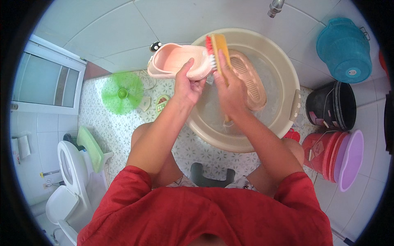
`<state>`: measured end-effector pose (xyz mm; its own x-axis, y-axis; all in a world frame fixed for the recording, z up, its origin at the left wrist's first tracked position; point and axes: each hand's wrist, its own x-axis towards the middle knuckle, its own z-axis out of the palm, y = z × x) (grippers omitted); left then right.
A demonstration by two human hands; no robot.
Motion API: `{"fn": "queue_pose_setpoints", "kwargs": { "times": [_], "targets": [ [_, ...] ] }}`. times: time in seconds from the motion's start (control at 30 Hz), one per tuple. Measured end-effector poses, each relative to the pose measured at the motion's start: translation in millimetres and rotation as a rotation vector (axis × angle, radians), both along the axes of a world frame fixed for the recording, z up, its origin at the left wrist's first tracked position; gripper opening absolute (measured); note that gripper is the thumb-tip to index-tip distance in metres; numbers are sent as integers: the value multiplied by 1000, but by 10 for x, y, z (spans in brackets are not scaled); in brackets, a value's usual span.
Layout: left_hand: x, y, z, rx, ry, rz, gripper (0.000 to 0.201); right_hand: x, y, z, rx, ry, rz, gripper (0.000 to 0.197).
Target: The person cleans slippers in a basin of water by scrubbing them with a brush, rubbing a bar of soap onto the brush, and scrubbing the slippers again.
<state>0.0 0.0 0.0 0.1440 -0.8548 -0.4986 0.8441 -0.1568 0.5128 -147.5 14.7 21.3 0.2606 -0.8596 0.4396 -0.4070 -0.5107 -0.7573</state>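
My left hand [188, 87] grips a pale pink clog [180, 57] by its side, thumb on top, held up at the left rim of a large beige basin [293, 78]. A small black-and-white ornament sticks out at the clog's far left end. In my right hand [232, 92] is a scrub brush [221, 48] with a yellow back and red and white bristles. Its bristles meet the clog's right end. Behind my right hand, a second pink clog [250, 82] lies in the basin's cloudy water with its ridged sole showing.
A green fan [122, 93] stands on the patterned floor at left, near a toilet [74, 164] and a green stool [91, 148]. Along the right wall are a black bucket [328, 104], red buckets [318, 151] and a purple basin [351, 160]. A teal tub [342, 49] hangs above them.
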Motion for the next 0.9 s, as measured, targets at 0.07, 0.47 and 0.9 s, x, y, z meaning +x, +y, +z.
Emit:
{"fn": "queue_pose_setpoints", "kwargs": {
  "times": [0.07, 0.47, 0.9],
  "targets": [
    [-28, 34, 47, 47, -106, 16, 47, -58, 21, 98, 298, -55, 3, 61],
    [-101, 49, 139, 37, 16, 94, 39, -56, 22, -9, 351, 20, -79, 55],
    [3, 16, 26, -15, 42, 38, 45, 41, 468, -169, 138, -29, 14, 55]
  ]
}}
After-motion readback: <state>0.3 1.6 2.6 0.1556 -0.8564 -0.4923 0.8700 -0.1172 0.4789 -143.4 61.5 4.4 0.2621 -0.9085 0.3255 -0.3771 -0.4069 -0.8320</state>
